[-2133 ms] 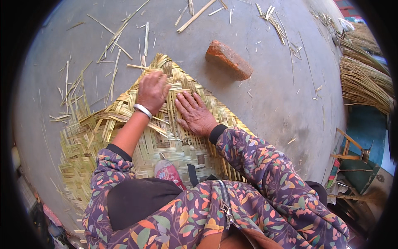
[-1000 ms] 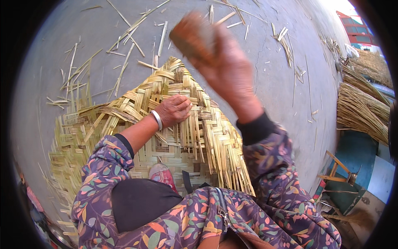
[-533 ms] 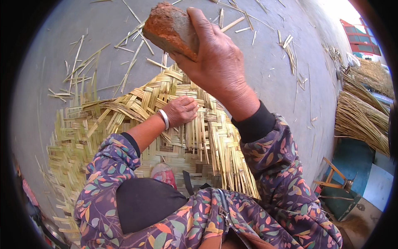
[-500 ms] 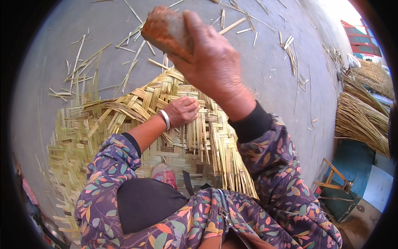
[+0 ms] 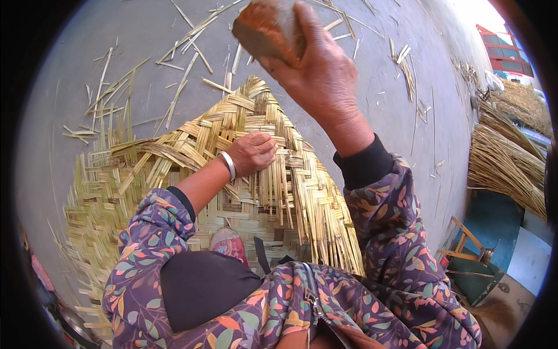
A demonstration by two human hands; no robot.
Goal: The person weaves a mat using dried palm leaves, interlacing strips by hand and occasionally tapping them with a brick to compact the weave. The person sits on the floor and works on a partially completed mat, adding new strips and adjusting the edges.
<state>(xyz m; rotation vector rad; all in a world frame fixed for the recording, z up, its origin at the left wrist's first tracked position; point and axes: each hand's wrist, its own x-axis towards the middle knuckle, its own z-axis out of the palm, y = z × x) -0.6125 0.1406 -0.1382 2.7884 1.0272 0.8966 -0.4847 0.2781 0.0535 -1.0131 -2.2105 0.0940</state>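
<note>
A pointed woven mat [image 5: 215,125] of flat split-reed strips spreads in front of me, its folded corner at the far end and loose strip ends hanging along the right side. With fingers curled and close together, my left hand [image 5: 253,154] grips the mat's woven strips; a silver bracelet [image 5: 228,165] circles that wrist. What lies under those fingertips is hidden. Raised beyond the mat's tip, my right hand [image 5: 325,78] clasps a rough reddish-brown brick [image 5: 261,32], which is clear of the weave.
Loose reed strips [image 5: 186,87] litter the grey floor [image 5: 401,104]. Bundles of long stalks [image 5: 508,166] lie at the right, near a small wooden frame [image 5: 465,241]. My shoe [image 5: 228,244] rests on the mat's near part.
My right hand has moved a little to the right and farther up in the view with the brick, uncovering the mat's tip. The left hand stays at nearly the same place on the mat.
</note>
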